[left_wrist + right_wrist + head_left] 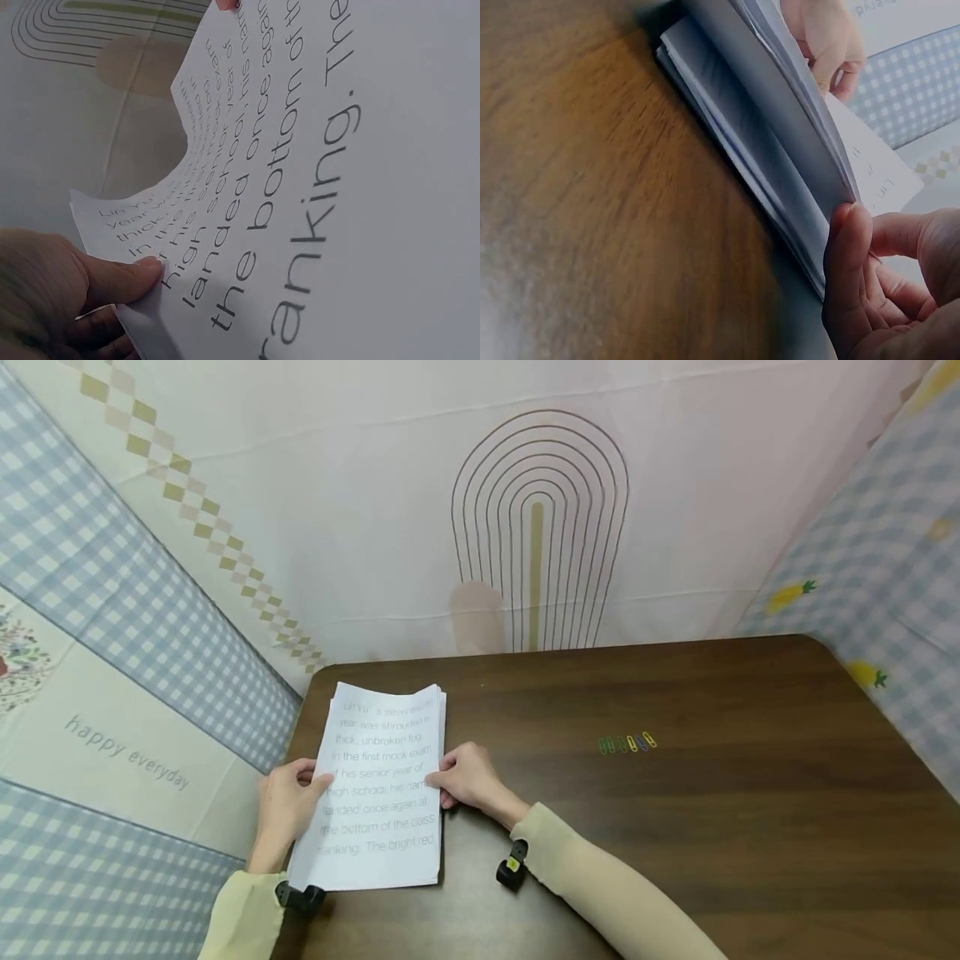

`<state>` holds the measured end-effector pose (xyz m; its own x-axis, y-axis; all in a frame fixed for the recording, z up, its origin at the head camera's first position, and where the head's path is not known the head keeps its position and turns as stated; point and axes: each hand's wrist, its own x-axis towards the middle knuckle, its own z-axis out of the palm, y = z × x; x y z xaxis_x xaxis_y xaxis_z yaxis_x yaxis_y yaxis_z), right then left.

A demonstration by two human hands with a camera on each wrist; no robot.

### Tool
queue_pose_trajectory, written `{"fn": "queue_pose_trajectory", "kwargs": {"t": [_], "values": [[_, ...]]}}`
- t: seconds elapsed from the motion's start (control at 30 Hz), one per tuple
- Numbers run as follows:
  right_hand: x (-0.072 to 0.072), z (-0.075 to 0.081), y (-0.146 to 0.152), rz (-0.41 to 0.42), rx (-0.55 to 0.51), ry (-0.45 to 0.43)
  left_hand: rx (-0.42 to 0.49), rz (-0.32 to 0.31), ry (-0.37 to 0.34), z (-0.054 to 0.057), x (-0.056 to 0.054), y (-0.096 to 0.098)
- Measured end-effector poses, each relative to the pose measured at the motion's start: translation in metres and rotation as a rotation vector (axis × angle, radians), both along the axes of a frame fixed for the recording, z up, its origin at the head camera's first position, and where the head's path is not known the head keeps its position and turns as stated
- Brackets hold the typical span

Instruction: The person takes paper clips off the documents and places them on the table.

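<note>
A sheaf of white printed sheets (pixel 378 810) is raised over the left part of the table, its top edge bowed in the left wrist view. At the left edge my left hand (pixel 283 806) pinches it, thumb (pixel 131 281) on the printed face. My right hand (pixel 471 777) pinches the right edge between thumb and fingers. Beneath the held sheets, in the right wrist view, more paper (pixel 724 116) lies on the table, with a gap between the two layers.
Several paper clips (pixel 628 743), green, yellow and blue, lie in a row on the brown wooden table (pixel 712 810), right of the paper. A patterned cloth (pixel 360 527) hangs behind the table, and checked cloth (pixel 90 518) borders its left side.
</note>
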<state>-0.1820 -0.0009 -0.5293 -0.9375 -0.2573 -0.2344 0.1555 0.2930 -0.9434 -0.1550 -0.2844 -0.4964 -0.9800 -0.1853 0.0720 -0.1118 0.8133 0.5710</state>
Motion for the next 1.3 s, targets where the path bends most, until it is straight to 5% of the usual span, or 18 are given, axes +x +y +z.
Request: {"fn": "queue_pose_trajectory", "kwargs": {"t": [0.97,1.3], "values": [[0.001,-0.010,-0.002,-0.088,0.279,0.125,-0.041,0.014,0.043,-0.030,-0.021,-0.009],[0.017,0.000,0.065,-0.166,0.266,0.253,-0.061,0.034,0.011,-0.019,-0.019,-0.001]]}}
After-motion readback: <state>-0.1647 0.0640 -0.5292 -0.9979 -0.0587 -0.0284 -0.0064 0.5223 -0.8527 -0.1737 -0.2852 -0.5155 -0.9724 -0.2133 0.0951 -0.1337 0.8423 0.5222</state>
